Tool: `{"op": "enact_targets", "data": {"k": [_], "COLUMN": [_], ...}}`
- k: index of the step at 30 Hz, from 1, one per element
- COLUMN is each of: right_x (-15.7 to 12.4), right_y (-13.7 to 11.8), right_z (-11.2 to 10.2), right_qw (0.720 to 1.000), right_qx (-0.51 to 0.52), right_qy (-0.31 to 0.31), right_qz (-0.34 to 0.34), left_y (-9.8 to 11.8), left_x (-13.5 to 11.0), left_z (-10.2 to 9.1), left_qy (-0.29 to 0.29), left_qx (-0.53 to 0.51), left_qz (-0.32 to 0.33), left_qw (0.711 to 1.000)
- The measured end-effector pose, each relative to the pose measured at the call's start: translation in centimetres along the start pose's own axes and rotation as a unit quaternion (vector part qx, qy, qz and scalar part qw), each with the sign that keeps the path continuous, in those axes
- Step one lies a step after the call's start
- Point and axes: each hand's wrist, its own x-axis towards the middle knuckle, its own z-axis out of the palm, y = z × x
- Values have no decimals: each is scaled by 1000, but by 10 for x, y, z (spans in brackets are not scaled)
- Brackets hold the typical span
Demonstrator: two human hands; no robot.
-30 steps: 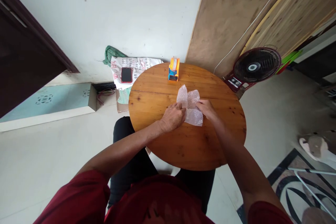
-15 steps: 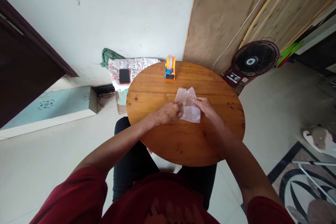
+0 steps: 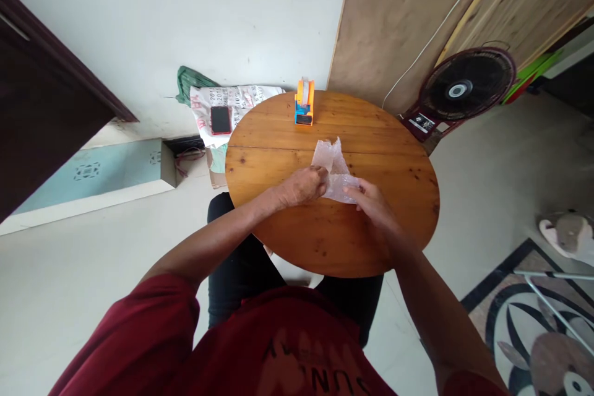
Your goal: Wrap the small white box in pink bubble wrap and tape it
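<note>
A crumpled sheet of clear bubble wrap [image 3: 335, 167] lies on the middle of a round wooden table [image 3: 394, 198]. My left hand [image 3: 304, 185] is closed on the sheet's left edge, knuckles up. My right hand [image 3: 371, 199] pinches the sheet's near right corner. Part of the wrap stands up behind my fingers. An orange and blue tape dispenser [image 3: 304, 102] stands at the table's far edge, apart from both hands.
Beside the table's far left, a red phone [image 3: 221, 119] lies on a printed white sack [image 3: 241, 102] with a green bag behind. A black floor fan [image 3: 464, 90] stands at the right by wooden boards. A slipper [image 3: 563, 234] and metal rack [image 3: 552, 297] are right.
My right hand has slid from the wrap's far right side toward me to its near right corner. The wrap is more bunched and narrower. My left hand stayed on the left edge.
</note>
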Motion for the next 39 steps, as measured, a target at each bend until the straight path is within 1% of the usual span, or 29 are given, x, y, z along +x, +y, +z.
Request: {"op": "enact_targets", "data": {"k": [4,7,10,13,15,18,23,28,30,34,36,39], "right_x": [26,37,38,36,34,34,34,36,37,35,33,28], "right_y": [5,11,15,13,8,-4,-22,-35,-40,-49,-51,-54], "right_z": [11,13,16,22,28,38,49,51,49,45,42,37], "right_qw": [999,997,994,991,989,988,984,984,986,988,989,990], "right_qx": [-35,-51,-53,-34,-7,42,95,105,106,111,117,130], "right_qy": [40,59,93,129,144,150,149,140,126,94,74,35], "right_qz": [-7,-11,-7,4,12,18,21,26,31,43,47,42], "left_y": [3,6,9,11,11,11,11,9,6,-2,-5,-5], "left_x": [1,2,2,2,3,4,5,6,5,0,-3,-5], "left_z": [-2,-6,-9,-9,-9,-7,-9,-11,-9,-4,-3,-1], "left_qy": [-5,-13,-22,-28,-32,-35,-40,-43,-19,50,57,46], "left_qx": [23,25,29,44,57,65,66,70,79,78,57,5], "left_qz": [2,3,1,-1,0,-1,-5,3,12,14,5,-9], "left_qw": [1000,1000,999,999,998,997,997,997,997,996,997,999]}}
